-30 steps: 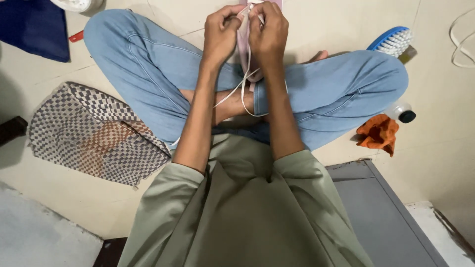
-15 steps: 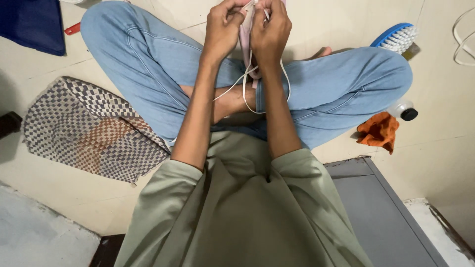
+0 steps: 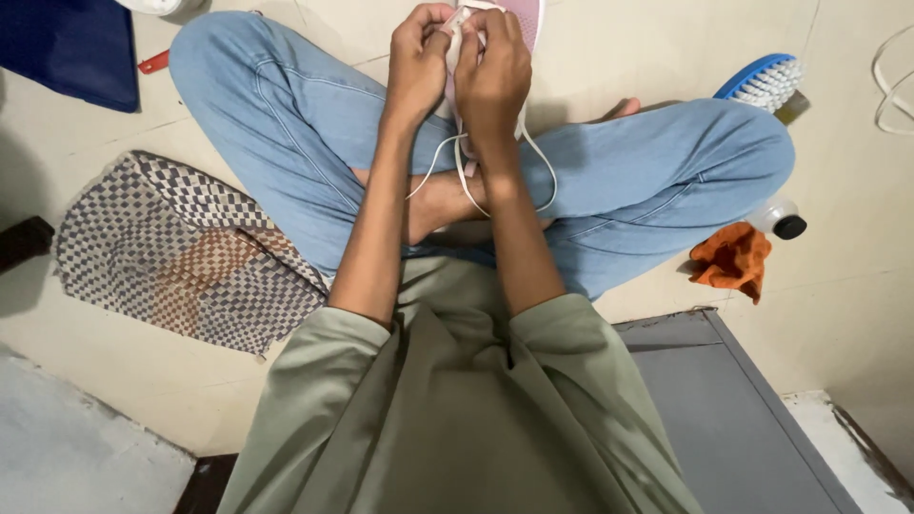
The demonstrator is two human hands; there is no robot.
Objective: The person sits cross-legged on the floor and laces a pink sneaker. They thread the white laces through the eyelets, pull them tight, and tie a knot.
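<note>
Over crossed legs, both hands' grip (image 3: 464,67) holding pink shoe (image 3: 522,19) (laces (image 3: 464,169) dangling), lower in view than before.

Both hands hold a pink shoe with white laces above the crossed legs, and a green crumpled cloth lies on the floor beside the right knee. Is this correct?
Nearly. The head view shows the crumpled cloth is orange, not green. The left hand and right hand do hold the pink shoe with white laces.

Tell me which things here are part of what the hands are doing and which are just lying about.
In use: left hand, right hand, pink shoe, white shoelace.

Lying about: scrub brush, orange cloth, black-capped bottle, checkered mat, dark blue cloth.
</note>
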